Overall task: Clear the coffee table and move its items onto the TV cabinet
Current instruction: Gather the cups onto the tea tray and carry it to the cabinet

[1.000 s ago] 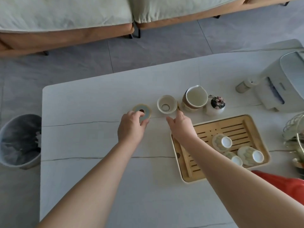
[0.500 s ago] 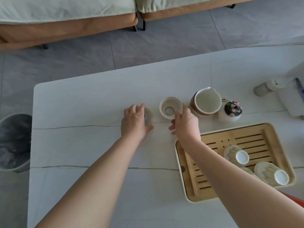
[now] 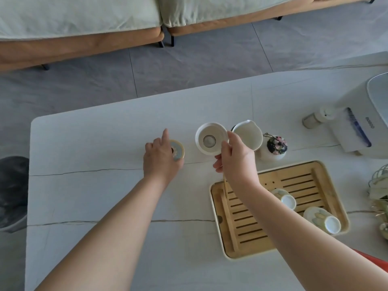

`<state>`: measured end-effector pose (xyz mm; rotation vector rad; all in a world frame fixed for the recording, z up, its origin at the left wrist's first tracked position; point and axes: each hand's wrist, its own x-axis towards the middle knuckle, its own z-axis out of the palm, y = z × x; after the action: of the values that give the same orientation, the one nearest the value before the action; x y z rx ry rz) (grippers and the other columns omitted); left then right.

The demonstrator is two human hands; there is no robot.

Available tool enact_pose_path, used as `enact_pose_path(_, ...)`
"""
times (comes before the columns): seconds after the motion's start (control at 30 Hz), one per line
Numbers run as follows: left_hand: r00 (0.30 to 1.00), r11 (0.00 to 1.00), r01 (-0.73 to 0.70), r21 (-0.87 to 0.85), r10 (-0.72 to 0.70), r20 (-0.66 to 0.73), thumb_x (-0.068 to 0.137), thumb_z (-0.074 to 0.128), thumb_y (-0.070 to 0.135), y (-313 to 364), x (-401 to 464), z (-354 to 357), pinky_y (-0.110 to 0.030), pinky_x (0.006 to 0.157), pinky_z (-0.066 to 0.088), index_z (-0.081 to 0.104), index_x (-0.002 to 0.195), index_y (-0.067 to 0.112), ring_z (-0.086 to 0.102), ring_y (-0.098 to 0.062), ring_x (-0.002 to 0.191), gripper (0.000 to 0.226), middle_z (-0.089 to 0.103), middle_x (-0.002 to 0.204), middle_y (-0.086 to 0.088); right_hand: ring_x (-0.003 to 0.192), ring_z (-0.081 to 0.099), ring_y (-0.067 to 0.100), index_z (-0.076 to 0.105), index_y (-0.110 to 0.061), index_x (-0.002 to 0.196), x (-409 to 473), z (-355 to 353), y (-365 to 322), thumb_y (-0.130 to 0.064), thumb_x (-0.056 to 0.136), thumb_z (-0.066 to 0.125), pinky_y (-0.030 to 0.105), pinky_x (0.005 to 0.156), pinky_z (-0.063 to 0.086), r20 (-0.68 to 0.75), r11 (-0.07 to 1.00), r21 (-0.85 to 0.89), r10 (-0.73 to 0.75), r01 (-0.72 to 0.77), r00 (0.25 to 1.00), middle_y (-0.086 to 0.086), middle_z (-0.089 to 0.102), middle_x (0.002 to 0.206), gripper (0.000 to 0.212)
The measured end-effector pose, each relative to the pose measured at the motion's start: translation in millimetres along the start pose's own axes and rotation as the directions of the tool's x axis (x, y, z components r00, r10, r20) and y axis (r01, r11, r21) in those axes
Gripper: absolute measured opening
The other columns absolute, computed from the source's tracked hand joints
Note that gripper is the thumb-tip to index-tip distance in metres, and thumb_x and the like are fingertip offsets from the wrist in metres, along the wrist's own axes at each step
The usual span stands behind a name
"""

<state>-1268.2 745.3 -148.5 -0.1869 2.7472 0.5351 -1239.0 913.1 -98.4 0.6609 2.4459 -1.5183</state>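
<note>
On the white coffee table (image 3: 94, 196), my left hand (image 3: 160, 159) grips a small round blue-and-cream ring stand (image 3: 178, 151), index finger sticking out. My right hand (image 3: 236, 157) pinches the rim of a white tea strainer cup (image 3: 211, 138) with a metal mesh centre, tilted and raised off the table. Behind it stand a white pitcher (image 3: 251, 134) and a small white vase with a dark flowered top (image 3: 274, 148). A bamboo tea tray (image 3: 252, 223) holds upturned patterned cups (image 3: 284, 198), another (image 3: 323, 219).
A white appliance (image 3: 369, 114) and a small bottle (image 3: 315, 118) stand at the table's right. A wire rack (image 3: 380, 181) sits at the right edge. A grey bin (image 3: 12, 192) stands left of the table. Sofas (image 3: 84, 24) lie across the grey floor.
My right hand has taken hold of the strainer cup and lifted it, tilting it. My left hand has closed around the ring stand. The camera view shifted slightly.
</note>
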Motion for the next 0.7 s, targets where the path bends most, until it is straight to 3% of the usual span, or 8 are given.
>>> enact_pose_path(0.13, 0.998, 0.996, -0.057, -0.066, 0.056, -0.021, 0.079, 0.066, 0.035, 28.3, -6.6, -19.5, -0.04, 0.088, 0.041, 0.014, 0.148, 0.017, 0.036, -0.033, 0.118, 0.088, 0.048, 0.128, -0.011, 0.058, 0.064, 0.024, 0.047, -0.019, 0.121, -3.5, -32.7, -8.4, -0.017, 0.096, 0.033, 0.041, 0.062, 0.057, -0.112, 0.999, -0.034, -0.032, 0.029, 0.993, 0.009, 0.064, 0.07, 0.028)
enact_pose_path(0.27, 0.989, 0.987, -0.143, -0.079, 0.139, -0.052, 0.078, 0.067, 0.037, 59.5, -10.0, -35.6, -0.039, 0.09, 0.04, 0.014, 0.148, 0.019, 0.037, -0.033, 0.118, 0.089, 0.048, 0.128, -0.011, 0.06, 0.063, 0.023, 0.045, -0.012, 0.121, -3.7, -59.7, -7.8, -0.017, 0.097, 0.036, 0.04, 0.064, 0.057, -0.18, 0.996, 0.074, 0.07, -0.057, 0.981, 0.01, 0.064, 0.072, 0.026)
enact_pose_path(0.37, 0.98, 0.978, -0.192, -0.077, 0.186, -0.076, 0.078, 0.068, 0.04, 78.0, -12.0, -42.1, -0.038, 0.09, 0.039, 0.013, 0.148, 0.02, 0.036, -0.032, 0.119, 0.092, 0.048, 0.129, -0.011, 0.057, 0.058, 0.015, 0.044, -0.013, 0.118, 0.7, -70.3, -3.1, -0.017, 0.098, 0.034, 0.025, 0.053, 0.052, -0.159, 0.987, 0.084, 0.15, -0.138, 0.976, 0.005, 0.062, 0.074, 0.022)
enact_pose_path(0.57, 0.951, 0.949, -0.305, -0.083, 0.298, -0.082, 0.076, 0.07, 0.043, 114.0, -15.2, -38.4, -0.039, 0.091, 0.041, 0.008, 0.149, 0.024, 0.039, -0.032, 0.119, 0.098, 0.05, 0.127, -0.011, 0.055, 0.056, 0.016, 0.046, -0.013, 0.117, 14.2, -73.2, 4.3, -0.014, 0.098, 0.035, 0.037, 0.061, 0.057, -0.097, 0.975, 0.094, 0.208, -0.199, 0.973, 0.005, 0.059, 0.075, 0.022)
enact_pose_path(0.7, 0.938, 0.93, -0.346, -0.125, 0.341, -0.056, 0.073, 0.075, 0.04, 129.7, -18.6, -24.7, -0.04, 0.09, 0.042, 0.002, 0.15, 0.022, 0.041, -0.03, 0.117, 0.108, 0.054, 0.122, -0.011, 0.053, 0.059, 0.015, 0.046, -0.015, 0.119, 19.7, -73.3, 12.9, -0.016, 0.098, 0.038, 0.022, 0.047, 0.055, -0.062, 0.97, 0.12, 0.22, -0.211, 0.974, 0.01, 0.064, 0.078, 0.023)
